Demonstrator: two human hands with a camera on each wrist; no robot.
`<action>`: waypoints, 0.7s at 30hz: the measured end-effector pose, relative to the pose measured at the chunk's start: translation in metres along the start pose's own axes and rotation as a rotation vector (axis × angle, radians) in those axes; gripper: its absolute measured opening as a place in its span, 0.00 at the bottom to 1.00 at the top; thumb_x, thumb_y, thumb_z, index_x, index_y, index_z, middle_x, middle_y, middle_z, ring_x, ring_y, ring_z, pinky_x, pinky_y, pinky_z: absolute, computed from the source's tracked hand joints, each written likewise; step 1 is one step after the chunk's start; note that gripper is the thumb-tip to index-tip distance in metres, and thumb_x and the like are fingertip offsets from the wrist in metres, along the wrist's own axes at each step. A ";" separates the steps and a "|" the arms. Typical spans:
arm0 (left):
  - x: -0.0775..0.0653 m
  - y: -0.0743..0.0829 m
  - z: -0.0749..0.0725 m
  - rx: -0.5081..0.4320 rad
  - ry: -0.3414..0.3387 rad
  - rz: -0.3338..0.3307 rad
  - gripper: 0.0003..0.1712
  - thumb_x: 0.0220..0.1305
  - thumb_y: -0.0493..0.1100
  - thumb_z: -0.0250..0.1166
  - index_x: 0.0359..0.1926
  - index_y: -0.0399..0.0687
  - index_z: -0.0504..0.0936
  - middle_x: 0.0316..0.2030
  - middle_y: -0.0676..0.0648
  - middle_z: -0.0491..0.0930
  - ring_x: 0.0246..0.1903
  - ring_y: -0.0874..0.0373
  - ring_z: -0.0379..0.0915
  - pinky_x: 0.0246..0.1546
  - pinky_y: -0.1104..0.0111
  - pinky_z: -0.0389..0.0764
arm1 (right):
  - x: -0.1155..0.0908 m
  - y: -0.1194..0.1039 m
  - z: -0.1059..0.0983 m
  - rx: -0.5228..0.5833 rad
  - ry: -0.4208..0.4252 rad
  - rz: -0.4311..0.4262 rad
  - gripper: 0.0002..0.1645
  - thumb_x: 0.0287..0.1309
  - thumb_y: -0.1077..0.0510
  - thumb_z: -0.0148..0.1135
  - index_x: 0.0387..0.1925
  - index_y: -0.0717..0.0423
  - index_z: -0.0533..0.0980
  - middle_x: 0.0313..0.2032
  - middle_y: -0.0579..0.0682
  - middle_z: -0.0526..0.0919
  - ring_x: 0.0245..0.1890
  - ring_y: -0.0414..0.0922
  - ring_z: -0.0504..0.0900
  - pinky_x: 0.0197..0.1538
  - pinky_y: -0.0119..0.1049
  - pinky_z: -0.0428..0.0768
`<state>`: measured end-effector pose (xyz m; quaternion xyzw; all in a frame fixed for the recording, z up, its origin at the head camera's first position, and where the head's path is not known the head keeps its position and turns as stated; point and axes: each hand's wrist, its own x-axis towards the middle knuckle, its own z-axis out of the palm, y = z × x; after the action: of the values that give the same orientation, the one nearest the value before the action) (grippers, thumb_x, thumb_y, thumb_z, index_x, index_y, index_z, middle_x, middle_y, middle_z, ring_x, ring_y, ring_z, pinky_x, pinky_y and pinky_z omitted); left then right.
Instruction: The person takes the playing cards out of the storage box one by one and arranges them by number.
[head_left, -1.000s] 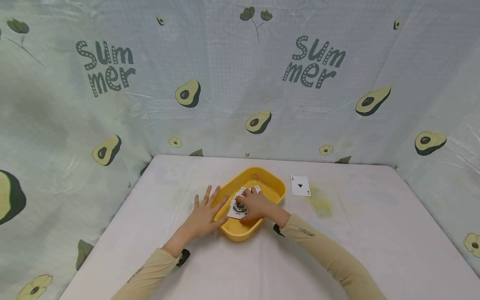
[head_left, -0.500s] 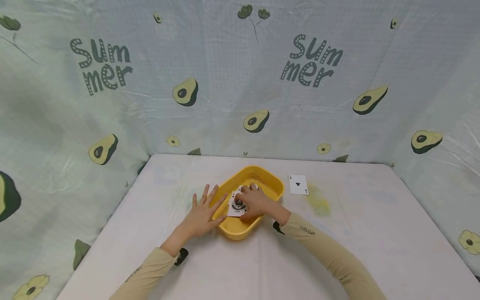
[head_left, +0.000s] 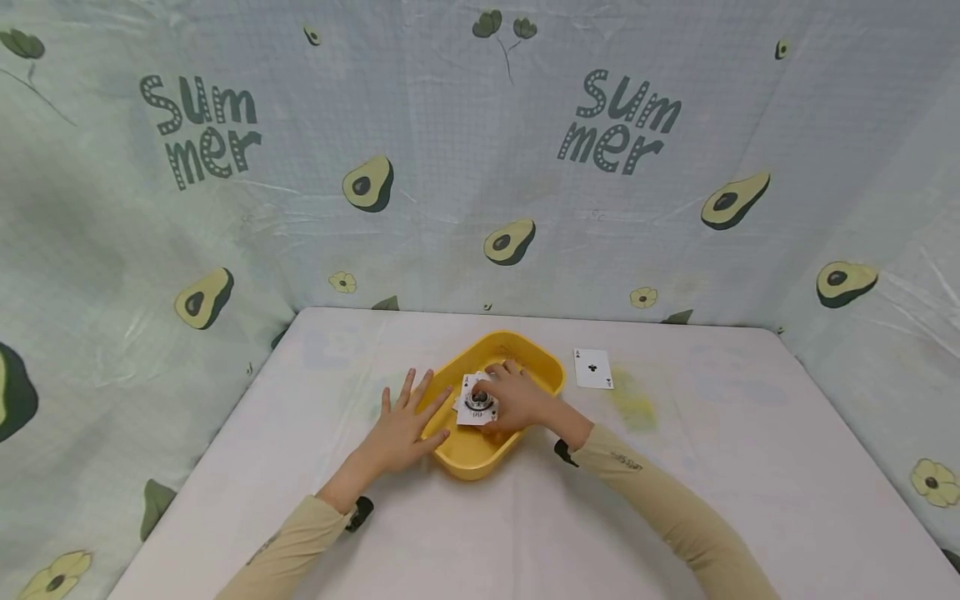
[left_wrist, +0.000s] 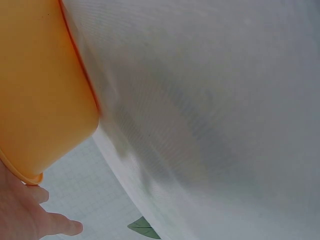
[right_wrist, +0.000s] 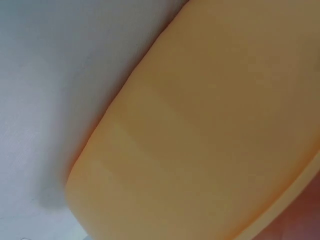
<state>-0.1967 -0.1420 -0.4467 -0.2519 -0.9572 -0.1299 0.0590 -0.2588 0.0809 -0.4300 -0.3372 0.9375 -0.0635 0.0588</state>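
Observation:
A yellow plastic tray [head_left: 468, 460] stands on the table, tilted diagonally in the head view. Inside it lie several white playing cards, partly covered by my right hand [head_left: 517, 402]. Its curled fingers and thumb pinch a playing card [head_left: 477, 408] with a large black ornate spade; the thumb is partly hidden behind it. My left hand [head_left: 401, 435] rests on the tray's left rim with fingers straight and spread. In the left wrist view, the left hand [left_wrist: 22, 212] shows just past the tray's rim. The right wrist view mostly shows the tray's outer wall [right_wrist: 190, 125].
A single ace of clubs [head_left: 593, 368] lies face up on the white-covered table [head_left: 675, 483], right of the tray. A pale cloth [head_left: 435, 100] printed with avocados hangs behind and beside the table. A yellow stain marks the cover near the card.
My right hand has shifted slightly, and the spade card shows more fully, its edge now over the thumb. The left hand stays on the rim. The head view has drifted a little.

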 end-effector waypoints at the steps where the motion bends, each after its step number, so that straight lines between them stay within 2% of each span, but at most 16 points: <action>1: 0.000 0.000 0.000 0.004 0.000 -0.001 0.36 0.61 0.60 0.50 0.67 0.58 0.54 0.69 0.40 0.44 0.67 0.37 0.33 0.55 0.34 0.44 | -0.001 0.001 -0.001 0.009 0.006 -0.002 0.33 0.41 0.38 0.65 0.52 0.39 0.69 0.61 0.55 0.63 0.60 0.55 0.59 0.58 0.58 0.61; 11: 0.000 0.001 -0.002 0.009 -0.024 -0.020 0.36 0.61 0.61 0.49 0.68 0.59 0.52 0.69 0.41 0.42 0.68 0.38 0.31 0.56 0.34 0.44 | -0.012 0.008 -0.010 0.062 0.073 -0.040 0.37 0.40 0.39 0.66 0.54 0.40 0.67 0.61 0.55 0.63 0.60 0.54 0.59 0.60 0.55 0.61; 21: 0.001 0.000 -0.002 0.000 -0.020 -0.024 0.36 0.61 0.61 0.48 0.68 0.61 0.51 0.70 0.42 0.41 0.68 0.39 0.30 0.56 0.34 0.44 | -0.020 0.019 -0.013 0.031 0.092 -0.064 0.37 0.44 0.37 0.63 0.57 0.40 0.65 0.62 0.55 0.62 0.59 0.53 0.60 0.59 0.55 0.61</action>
<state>-0.1970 -0.1420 -0.4446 -0.2418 -0.9606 -0.1281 0.0478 -0.2578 0.1090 -0.4187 -0.3628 0.9268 -0.0954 0.0189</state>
